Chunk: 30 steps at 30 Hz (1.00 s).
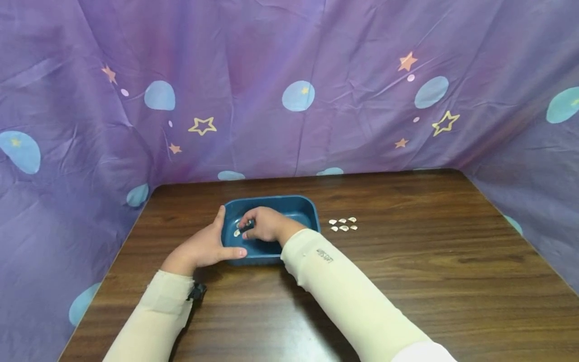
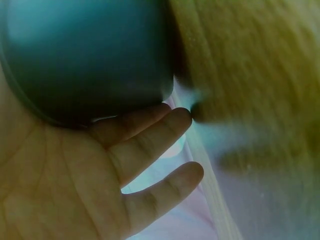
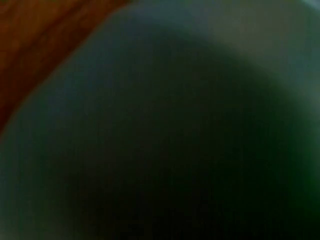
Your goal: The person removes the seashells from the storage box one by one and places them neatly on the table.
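A few small pale, shell-like pieces [image 1: 236, 233] lie on the floor of a blue container [image 1: 291, 205], near its left end; the fingers partly hide them, so their number cannot be told. The right hand [image 1: 270, 224] reaches over the near rim into the container, its fingers bent downward beside these pieces. Its grip is narrow, with thumb and forefinger a little apart, and whether it holds a piece cannot be told. The left hand [image 1: 204, 246] rests against the container's left end, its grip spread wide: the thumb lies along the near rim and the forefinger points up by the far left corner. The left wrist view shows other fingers extended straight beside the container's dark wall, while the right wrist view is too dark and blurred to read. Just right of the container, six more pale pieces [image 1: 344, 228] lie on the brown wood-grained table [image 1: 429, 261] in two rows of three, well spaced. Cream sleeves [image 1: 348, 294] cover both forearms, the right one bearing dark lettering, and a small black object [image 1: 196, 291] sits at the left wrist. Behind the table hangs a purple curtain [image 1: 253, 60] printed with stars and blue rounded shapes.
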Each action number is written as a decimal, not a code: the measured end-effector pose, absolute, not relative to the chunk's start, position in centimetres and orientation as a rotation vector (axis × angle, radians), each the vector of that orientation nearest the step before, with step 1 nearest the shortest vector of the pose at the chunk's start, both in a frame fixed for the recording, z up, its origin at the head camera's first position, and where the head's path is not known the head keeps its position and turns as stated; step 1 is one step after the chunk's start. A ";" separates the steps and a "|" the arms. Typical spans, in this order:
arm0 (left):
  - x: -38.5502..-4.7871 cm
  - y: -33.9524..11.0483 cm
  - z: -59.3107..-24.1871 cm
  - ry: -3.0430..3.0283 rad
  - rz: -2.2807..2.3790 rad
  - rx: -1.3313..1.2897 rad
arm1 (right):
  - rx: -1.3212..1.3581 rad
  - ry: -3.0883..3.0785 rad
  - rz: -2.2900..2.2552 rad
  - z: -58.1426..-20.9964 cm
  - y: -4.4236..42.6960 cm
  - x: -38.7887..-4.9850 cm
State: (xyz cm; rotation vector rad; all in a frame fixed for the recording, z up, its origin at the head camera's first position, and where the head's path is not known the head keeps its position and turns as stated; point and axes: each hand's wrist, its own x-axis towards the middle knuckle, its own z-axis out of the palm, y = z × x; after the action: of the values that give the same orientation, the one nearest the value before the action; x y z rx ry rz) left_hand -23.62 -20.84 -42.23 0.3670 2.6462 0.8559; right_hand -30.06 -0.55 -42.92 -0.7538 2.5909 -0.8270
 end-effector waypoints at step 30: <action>-23.7 -20.9 -42.1 2.655 0.859 0.356 | -0.735 2.633 -0.703 -43.0 -0.5 -30.0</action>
State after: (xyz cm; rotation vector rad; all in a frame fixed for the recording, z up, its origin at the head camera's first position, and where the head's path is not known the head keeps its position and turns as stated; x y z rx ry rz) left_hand -23.68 -20.86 -42.11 0.3564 2.6551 0.8590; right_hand -29.99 -0.54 -42.99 -0.7353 2.6333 -0.7032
